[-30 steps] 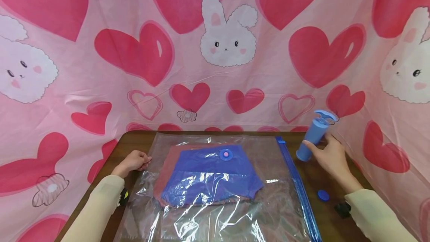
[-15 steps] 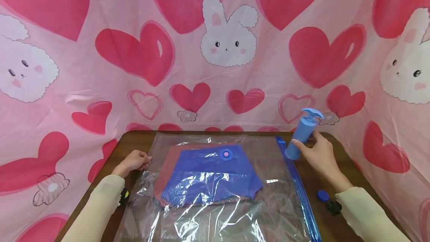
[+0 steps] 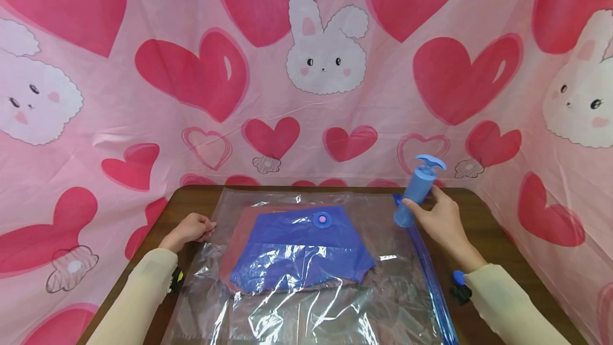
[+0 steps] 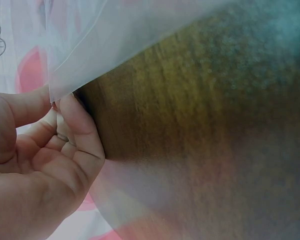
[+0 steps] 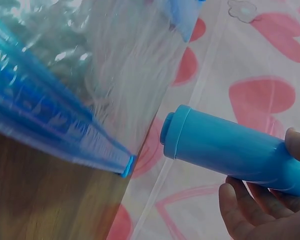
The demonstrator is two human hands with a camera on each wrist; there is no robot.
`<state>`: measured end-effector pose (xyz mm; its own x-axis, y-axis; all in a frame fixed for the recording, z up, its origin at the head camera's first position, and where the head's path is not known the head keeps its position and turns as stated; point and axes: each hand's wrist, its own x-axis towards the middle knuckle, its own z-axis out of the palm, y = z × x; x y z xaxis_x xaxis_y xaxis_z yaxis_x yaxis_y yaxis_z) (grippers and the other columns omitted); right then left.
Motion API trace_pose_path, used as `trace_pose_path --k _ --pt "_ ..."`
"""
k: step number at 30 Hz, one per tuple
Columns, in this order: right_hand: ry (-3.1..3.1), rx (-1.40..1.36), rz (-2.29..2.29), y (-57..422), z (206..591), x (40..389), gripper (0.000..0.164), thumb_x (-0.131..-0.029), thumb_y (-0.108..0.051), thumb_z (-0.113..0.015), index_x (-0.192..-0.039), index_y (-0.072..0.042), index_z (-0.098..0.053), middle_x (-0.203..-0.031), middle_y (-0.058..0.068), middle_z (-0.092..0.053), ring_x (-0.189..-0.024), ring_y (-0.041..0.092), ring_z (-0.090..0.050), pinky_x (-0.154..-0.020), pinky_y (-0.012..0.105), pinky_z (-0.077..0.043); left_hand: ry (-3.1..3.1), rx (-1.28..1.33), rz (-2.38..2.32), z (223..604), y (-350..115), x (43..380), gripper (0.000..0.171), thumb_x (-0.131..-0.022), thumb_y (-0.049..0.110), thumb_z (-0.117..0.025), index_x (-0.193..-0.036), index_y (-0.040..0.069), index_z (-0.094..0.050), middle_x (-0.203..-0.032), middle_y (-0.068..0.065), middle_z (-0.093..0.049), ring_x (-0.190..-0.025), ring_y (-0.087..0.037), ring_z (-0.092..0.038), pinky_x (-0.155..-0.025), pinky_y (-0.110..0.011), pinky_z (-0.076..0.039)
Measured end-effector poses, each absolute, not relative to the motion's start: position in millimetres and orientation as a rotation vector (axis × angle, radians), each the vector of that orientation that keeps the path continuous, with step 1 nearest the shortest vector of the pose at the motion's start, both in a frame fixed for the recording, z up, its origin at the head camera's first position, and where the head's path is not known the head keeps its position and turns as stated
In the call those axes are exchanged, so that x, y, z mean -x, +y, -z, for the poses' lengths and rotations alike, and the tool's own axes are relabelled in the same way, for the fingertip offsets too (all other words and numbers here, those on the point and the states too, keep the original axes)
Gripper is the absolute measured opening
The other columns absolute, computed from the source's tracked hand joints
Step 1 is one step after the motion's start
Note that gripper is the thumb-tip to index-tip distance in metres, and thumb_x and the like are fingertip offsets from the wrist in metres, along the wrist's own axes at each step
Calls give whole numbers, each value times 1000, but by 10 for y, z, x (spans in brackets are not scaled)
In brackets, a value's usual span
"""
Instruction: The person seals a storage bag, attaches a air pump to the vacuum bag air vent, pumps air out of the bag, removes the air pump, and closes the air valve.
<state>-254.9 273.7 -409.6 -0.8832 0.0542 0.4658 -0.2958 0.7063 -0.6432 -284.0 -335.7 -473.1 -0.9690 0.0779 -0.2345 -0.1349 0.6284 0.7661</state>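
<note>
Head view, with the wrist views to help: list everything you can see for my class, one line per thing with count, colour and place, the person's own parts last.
Hand pump: one, light blue, tilted in the right grip
Clear bag: one, transparent, spread on the table
Zip strip: one, blue, along the bag's right edge
Round valve: one, blue with pink centre, over the blue cloth
Blue cloth: one, under the plastic
Reddish cloth: one, beneath the blue cloth
Cap: one, blue, by the right wrist
Table: one, brown, below everything
Backdrop: pink, hearts and rabbits, around the table
Wrist devices: two, dark, at the wrists
Sleeves: two, cream, on the arms
Left grip: one, pinching the bag's left edge
Right grip: one, around the pump
</note>
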Motion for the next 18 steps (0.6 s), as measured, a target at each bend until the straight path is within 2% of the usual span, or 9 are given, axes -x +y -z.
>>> trace_pose_path --k 4,8,18 --pt "-2455 -205 -1058 2688 4136 2597 49 -94 -24 -83 -126 7 -62 -108 27 -73 -92 43 -74 -72 46 -62 2602 43 -1271 4748 -3363 2845 30 -107 9 -59 -82 -5 -67 -68 -5 -57 -62 -18 -53 -60 -29 -49" --pt "-2444 -201 -1082 2629 4153 2635 47 -94 -23 -83 -125 6 -63 -108 28 -74 -93 45 -74 -76 60 -59 2601 44 -1273 4764 -3369 2851 30 -107 10 -59 -82 -5 -67 -68 -5 -57 -62 -18 -53 -60 -29 -49" --pt "-2444 -224 -1135 2525 4167 2635 48 -94 -20 -83 -126 8 -62 -110 30 -72 -98 49 -72 -80 63 -58 2612 50 -1267 4727 -3349 2843 28 -106 8 -59 -82 -5 -68 -68 -4 -58 -62 -16 -54 -60 -27 -50"
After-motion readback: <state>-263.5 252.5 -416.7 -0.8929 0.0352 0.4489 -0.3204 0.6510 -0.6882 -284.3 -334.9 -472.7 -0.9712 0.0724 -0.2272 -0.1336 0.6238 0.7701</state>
